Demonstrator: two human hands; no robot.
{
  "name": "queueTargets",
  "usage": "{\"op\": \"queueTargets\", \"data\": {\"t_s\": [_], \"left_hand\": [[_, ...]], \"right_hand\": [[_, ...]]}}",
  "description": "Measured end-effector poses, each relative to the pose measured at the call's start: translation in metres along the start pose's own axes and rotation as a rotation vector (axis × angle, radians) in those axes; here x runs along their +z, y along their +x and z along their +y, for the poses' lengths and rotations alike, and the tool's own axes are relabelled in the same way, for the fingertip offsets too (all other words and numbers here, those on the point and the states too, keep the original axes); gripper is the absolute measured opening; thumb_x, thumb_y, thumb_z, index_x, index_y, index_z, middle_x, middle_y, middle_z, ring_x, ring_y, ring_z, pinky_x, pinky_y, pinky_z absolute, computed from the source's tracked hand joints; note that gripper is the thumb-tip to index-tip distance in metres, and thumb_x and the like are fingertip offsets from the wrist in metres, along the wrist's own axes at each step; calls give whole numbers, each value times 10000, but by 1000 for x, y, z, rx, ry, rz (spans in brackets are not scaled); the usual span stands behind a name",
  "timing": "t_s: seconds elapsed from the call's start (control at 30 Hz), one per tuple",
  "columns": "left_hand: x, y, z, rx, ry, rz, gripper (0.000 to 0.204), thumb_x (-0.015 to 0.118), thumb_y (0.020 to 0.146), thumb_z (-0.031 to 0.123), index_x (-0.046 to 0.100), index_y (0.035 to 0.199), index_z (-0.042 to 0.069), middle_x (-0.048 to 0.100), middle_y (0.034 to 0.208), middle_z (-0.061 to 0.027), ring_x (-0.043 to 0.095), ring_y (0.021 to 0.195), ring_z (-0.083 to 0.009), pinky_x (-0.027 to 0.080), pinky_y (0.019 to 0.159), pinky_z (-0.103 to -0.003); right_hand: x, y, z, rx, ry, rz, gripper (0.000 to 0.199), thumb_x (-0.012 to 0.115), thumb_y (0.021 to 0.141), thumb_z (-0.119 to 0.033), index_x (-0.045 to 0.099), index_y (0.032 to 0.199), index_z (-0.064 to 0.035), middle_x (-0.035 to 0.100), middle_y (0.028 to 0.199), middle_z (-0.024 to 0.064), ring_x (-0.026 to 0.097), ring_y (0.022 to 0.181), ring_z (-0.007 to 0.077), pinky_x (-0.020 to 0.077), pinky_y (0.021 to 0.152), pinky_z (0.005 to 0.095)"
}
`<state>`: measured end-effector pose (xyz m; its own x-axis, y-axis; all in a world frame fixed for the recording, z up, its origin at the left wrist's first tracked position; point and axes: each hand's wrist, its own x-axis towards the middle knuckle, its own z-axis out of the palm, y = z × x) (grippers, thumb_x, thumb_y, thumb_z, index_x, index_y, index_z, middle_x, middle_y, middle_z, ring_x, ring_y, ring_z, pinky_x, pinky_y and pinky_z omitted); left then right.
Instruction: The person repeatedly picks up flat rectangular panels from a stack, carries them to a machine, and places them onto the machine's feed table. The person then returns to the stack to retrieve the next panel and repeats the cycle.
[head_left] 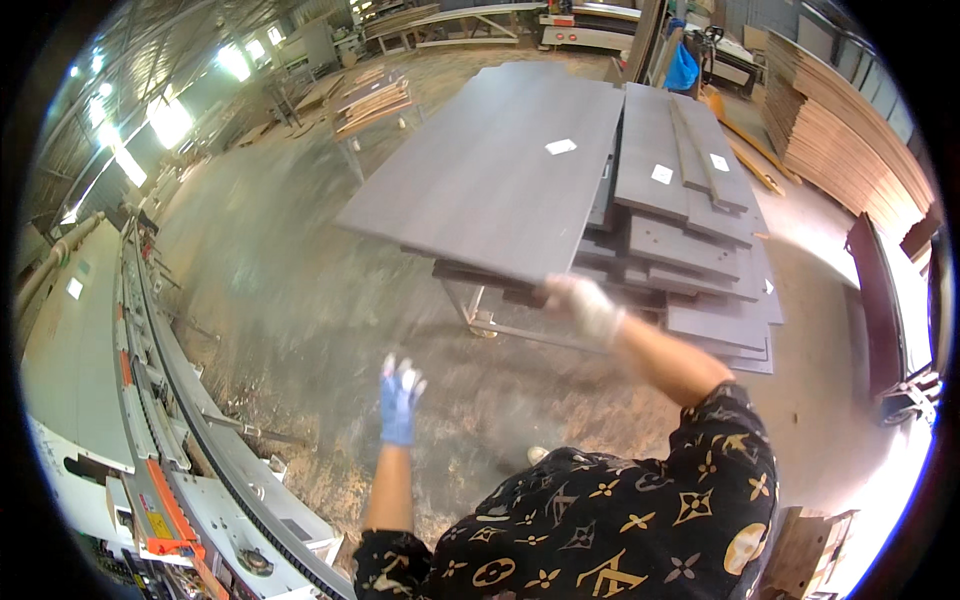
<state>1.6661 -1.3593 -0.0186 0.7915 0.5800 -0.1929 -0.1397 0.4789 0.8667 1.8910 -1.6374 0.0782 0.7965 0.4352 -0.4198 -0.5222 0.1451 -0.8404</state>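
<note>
My right hand (588, 306), in a whitish work glove and a little blurred, grips the near right corner of a large dark-grey panel (490, 170). That panel lies flat on top of other boards and bears a small white label. Away from any object, my left hand (400, 400) is held over the floor in a blue glove with white fingertips, its fingers spread and nothing in them. Right of the large panel, a stack of narrower grey boards (685, 245) lies in uneven layers, some with white labels.
A wheeled metal trolley frame (470, 310) stands beneath the panels. Along my left runs a long machine (165, 400) with a rail and orange parts. Tall stacked brown sheets (840, 130) stand far right, near a yellow pallet jack (750, 150). Another trolley (372, 105) holds wood strips.
</note>
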Motion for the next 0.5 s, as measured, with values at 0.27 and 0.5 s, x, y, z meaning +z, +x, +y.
{"op": "queueTargets", "data": {"t_s": [0.27,0.5], "left_hand": [[69,15,47,-239,-225,-32,546,582,817,326,481,1252,13,552,1244,-139,530,1127,-302,430,974,-428],[-50,-146,79,88,-74,331,547,610,788,280,490,1245,4,577,1170,-135,562,1055,-301,474,914,-416]], "right_hand": [[38,-108,71,262,-2,-691,462,663,844,-329,523,1188,-54,581,1174,104,587,998,197,503,875,364],[-30,2,-15,-122,225,-135,619,738,727,-264,467,1247,-66,370,1344,156,422,1185,306,375,1011,498]]}}
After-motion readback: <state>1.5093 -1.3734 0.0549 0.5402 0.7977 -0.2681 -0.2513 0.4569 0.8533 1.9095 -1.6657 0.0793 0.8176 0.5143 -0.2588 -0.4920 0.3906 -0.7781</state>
